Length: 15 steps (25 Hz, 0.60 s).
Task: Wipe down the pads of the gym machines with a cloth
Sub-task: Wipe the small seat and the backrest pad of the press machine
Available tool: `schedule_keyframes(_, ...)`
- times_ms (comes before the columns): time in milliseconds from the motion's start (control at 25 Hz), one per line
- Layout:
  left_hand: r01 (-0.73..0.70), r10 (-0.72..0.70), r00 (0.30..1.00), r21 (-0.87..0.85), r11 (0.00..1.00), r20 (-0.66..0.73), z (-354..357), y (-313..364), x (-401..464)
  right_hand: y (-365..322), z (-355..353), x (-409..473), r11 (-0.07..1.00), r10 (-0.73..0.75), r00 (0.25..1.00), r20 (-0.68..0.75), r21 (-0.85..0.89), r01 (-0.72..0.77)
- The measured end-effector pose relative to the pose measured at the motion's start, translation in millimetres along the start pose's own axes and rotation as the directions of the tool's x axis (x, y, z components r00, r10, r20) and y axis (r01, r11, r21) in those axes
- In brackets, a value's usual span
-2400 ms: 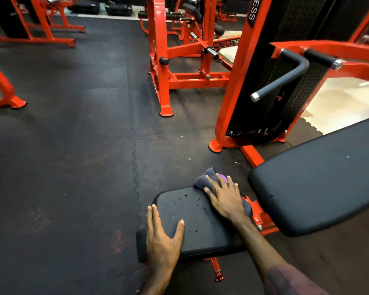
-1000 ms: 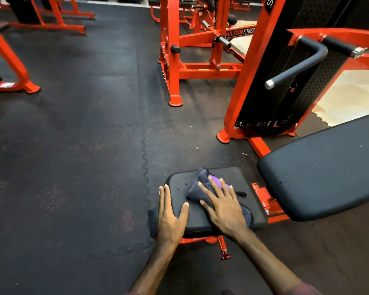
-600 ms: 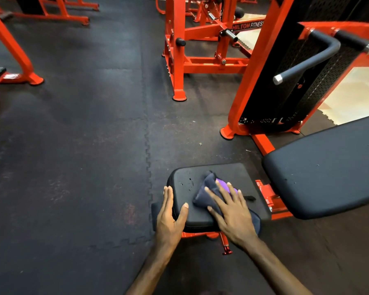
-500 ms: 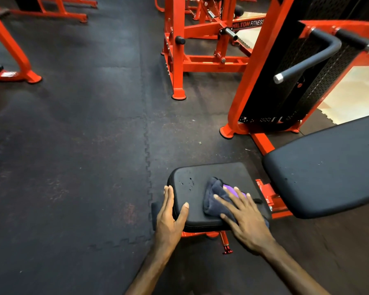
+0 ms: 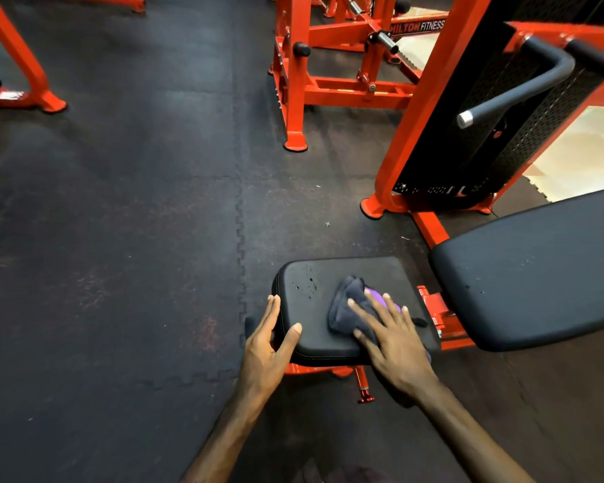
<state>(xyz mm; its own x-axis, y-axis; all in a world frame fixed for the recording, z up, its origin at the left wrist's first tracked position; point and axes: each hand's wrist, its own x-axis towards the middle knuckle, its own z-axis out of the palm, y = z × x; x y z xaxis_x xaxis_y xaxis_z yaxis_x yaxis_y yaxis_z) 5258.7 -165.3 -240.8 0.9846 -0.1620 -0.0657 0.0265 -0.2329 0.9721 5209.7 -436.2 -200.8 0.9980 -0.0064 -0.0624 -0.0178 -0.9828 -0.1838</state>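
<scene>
Cloth [image 5: 346,310] sits lower middle of frame on the seat pad [image 5: 332,284], my right hand [image 5: 394,339] pressing it flat-fingered to scrub while my left hand [image 5: 269,339] braces the pad's edge, fingers straight, gripping nothing.

A gym: orange steel machine frames [image 5: 295,81] stand on black interlocking rubber floor mats [image 5: 119,221], with black padded seats [image 5: 530,270] and a "FITNESS" label [image 5: 432,26] on one frame.
</scene>
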Motion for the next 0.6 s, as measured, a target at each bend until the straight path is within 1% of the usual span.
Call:
schedule_keyframes(40,0.012,-0.012,1.000,-0.021,1.000,0.005,-0.6,-1.1,-2.1,-11.1,2.8,14.4,0.994,0.109,0.994,-0.006,0.009,-0.109)
schedule_keyframes(80,0.024,-0.024,1.000,-0.042,0.999,0.002,-0.7,-2.4,-2.9,-28.9,6.6,24.5,0.983,0.183,0.983,-0.032,0.010,-0.183)
schedule_keyframes(120,0.031,-0.031,1.000,-0.057,0.998,-0.004,-0.5,-2.9,-3.1,-46.2,11.1,26.9,0.983,0.181,0.982,-0.063,0.000,-0.181)
schedule_keyframes(160,0.033,-0.034,0.999,-0.063,0.997,-0.010,-0.1,-3.6,-2.6,-57.2,14.8,22.5,0.995,0.095,0.992,-0.084,-0.008,-0.096)
schedule_keyframes(240,0.045,-0.044,0.999,-0.098,0.994,0.009,-1.6,-3.0,-0.8,-53.0,14.4,-1.1,0.990,-0.139,0.989,-0.059,-0.022,0.138)
schedule_keyframes(280,0.058,-0.055,0.998,-0.135,0.989,0.027,-3.4,-3.2,0.3,-41.6,10.2,-10.8,0.976,-0.215,0.976,-0.041,-0.042,0.213)
schedule_keyframes(320,0.072,-0.066,0.997,-0.168,0.983,0.045,-5.7,-3.4,1.3,-31.0,7.2,-11.9,0.973,-0.225,0.974,-0.028,-0.056,0.223)
schedule_keyframes(360,0.087,-0.076,0.995,-0.193,0.977,0.063,-8.1,-4.1,2.0,-25.9,6.1,-4.2,0.985,-0.168,0.985,-0.028,-0.050,0.167)
schedule_keyframes(400,0.096,-0.083,0.994,-0.203,0.974,0.075,-9.6,-3.8,3.1,-28.2,6.0,10.1,0.998,-0.062,0.998,-0.029,-0.022,0.061)
schedule_keyframes(440,0.096,-0.081,0.993,-0.206,0.974,0.081,-10.2,-4.6,4.7,-39.0,7.3,24.8,0.998,0.055,0.998,-0.036,-0.003,-0.056)
schedule_keyframes(480,0.095,-0.079,0.993,-0.207,0.974,0.082,-10.5,-5.7,5.6,-55.4,9.2,34.2,0.991,0.135,0.990,-0.051,0.005,-0.135)
schedule_keyframes(520,0.093,-0.077,0.994,-0.217,0.972,0.080,-10.5,-7.5,4.9,-69.9,11.7,35.3,0.991,0.130,0.990,-0.062,-0.005,-0.131)
schedule_keyframes(560,0.088,-0.075,0.995,-0.225,0.970,0.066,-11.6,-8.0,3.4,-77.5,13.9,28.8,0.999,0.043,0.997,-0.057,-0.022,-0.044)
schedule_keyframes(600,0.076,-0.066,0.996,-0.231,0.970,0.052,-13.2,-8.1,1.1,-75.7,15.8,15.8,0.996,-0.079,0.996,-0.042,-0.043,0.077)
